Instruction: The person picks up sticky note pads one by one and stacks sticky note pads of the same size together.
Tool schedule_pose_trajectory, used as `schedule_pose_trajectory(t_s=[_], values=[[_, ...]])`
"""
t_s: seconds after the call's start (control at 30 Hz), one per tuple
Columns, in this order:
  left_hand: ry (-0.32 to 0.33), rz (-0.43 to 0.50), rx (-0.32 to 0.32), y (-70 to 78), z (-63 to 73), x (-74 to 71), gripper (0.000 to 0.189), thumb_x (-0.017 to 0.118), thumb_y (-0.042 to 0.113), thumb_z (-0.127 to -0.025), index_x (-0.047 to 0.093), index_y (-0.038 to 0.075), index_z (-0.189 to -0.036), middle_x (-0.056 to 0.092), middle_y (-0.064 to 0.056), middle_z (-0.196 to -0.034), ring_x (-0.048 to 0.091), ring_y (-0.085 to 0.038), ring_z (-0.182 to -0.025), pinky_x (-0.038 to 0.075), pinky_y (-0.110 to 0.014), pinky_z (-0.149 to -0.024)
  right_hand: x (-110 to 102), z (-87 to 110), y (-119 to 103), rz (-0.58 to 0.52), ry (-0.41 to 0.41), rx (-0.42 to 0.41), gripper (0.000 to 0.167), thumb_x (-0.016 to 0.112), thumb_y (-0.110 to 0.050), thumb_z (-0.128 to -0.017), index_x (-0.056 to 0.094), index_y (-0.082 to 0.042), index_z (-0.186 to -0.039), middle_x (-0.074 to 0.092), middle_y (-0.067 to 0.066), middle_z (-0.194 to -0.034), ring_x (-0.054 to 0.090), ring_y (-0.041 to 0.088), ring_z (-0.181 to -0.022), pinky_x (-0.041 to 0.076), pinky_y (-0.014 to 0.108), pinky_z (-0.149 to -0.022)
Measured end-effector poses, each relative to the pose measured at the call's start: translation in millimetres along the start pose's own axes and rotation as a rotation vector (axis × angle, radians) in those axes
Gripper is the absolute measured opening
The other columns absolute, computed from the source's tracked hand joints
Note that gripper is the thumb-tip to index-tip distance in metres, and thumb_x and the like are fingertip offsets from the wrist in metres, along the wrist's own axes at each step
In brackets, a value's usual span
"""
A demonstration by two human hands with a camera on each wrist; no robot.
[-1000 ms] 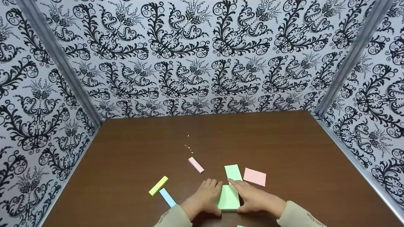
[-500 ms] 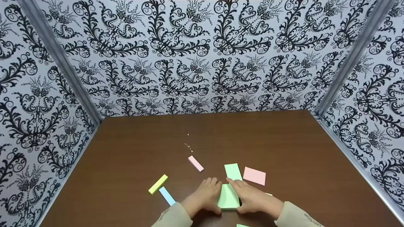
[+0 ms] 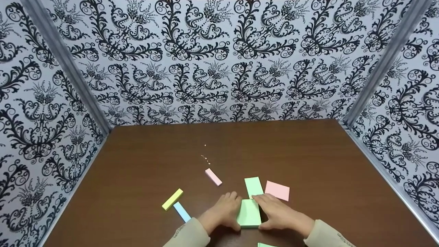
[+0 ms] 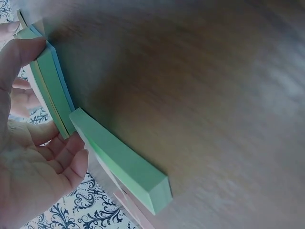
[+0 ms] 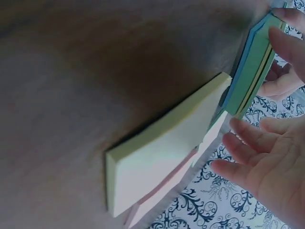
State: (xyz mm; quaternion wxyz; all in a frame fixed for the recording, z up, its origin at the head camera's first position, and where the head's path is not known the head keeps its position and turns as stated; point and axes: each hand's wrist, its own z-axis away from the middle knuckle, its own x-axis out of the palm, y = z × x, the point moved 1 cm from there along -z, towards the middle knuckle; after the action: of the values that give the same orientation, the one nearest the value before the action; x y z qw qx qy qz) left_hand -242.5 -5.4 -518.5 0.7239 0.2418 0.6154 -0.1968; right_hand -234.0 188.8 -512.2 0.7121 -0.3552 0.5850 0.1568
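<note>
In the head view, a stack of sticky note pads [image 3: 249,213] lies between both hands on the brown table, its top pad green. Its side, seen in the left wrist view, has a blue layer at the bottom and a thin yellow line among the green. My left hand [image 3: 224,210] holds the stack's left side, thumb at the near corner and fingers toward the far one. On the opposite side my right hand [image 3: 278,212] grips it likewise. Just beyond the stack lies another green pad [image 3: 253,186], and a pink pad [image 3: 277,190] is to its right.
Narrow yellow [image 3: 172,199], blue [image 3: 182,212] and pink [image 3: 213,177] note pads lie to the left. A pale yellow pad [image 5: 162,152] shows in the right wrist view. Another green pad [image 3: 265,245] pokes in at the bottom edge. Patterned walls [image 3: 212,68] enclose the table.
The right hand's fingers have shifted slightly right, exposing more of the top green pad, which looked curved half a second ago and now looks flat. The left hand has barely moved.
</note>
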Motion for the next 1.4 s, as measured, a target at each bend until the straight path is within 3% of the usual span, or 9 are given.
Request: schedule_pose_trajectory(t_s=[0.2, 0.53, 0.87, 1.4], values=[[-0.015, 0.009, -0.004, -0.6, 1.3, -1.3, 0.077, 0.081, 0.044, -0.055, 0.050, 0.006, -0.115, 0.045, -0.003, -0.096, 0.044, -0.017, -0.086, 0.041, -0.031, -0.082, 5, -1.1, 3, 0.081, 0.041, -0.052, 0.069, 0.073, -0.034, -0.071, 0.049, 0.003, -0.124, 0.049, 0.016, -0.124, 0.044, 0.030, -0.117, 0.031, 0.051, -0.099], [-0.021, 0.082, -0.002, -7.7, 6.6, 0.8, 0.093, 0.079, 0.044, -0.061, 0.039, 0.003, -0.134, 0.046, -0.008, -0.120, 0.045, -0.021, -0.106, 0.038, -0.036, -0.094, 7, -3.3, 0, 0.157, 0.034, -0.039, 0.067, 0.072, -0.035, -0.071, 0.053, 0.003, -0.121, 0.049, 0.015, -0.123, 0.045, 0.029, -0.114, 0.035, 0.047, -0.096], [0.041, 0.095, 0.018, -14.7, 7.9, 6.0, 0.084, 0.079, 0.046, -0.059, 0.047, 0.006, -0.126, 0.049, -0.005, -0.116, 0.045, -0.020, -0.098, 0.041, -0.036, -0.087, 7, -5.0, -1, 0.173, 0.015, -0.027, 0.066, 0.073, -0.035, -0.070, 0.053, 0.003, -0.120, 0.049, 0.016, -0.122, 0.045, 0.030, -0.113, 0.034, 0.045, -0.097], [0.000, 0.068, -0.007, -8.9, 9.6, 0.4, 0.079, 0.080, 0.045, -0.059, 0.048, 0.008, -0.121, 0.047, -0.003, -0.109, 0.041, -0.017, -0.097, 0.034, -0.037, -0.091, 4, -5.5, -2, 0.129, -0.020, 0.000, 0.064, 0.072, -0.035, -0.071, 0.051, 0.001, -0.120, 0.047, 0.014, -0.123, 0.041, 0.032, -0.116, 0.032, 0.050, -0.098]])
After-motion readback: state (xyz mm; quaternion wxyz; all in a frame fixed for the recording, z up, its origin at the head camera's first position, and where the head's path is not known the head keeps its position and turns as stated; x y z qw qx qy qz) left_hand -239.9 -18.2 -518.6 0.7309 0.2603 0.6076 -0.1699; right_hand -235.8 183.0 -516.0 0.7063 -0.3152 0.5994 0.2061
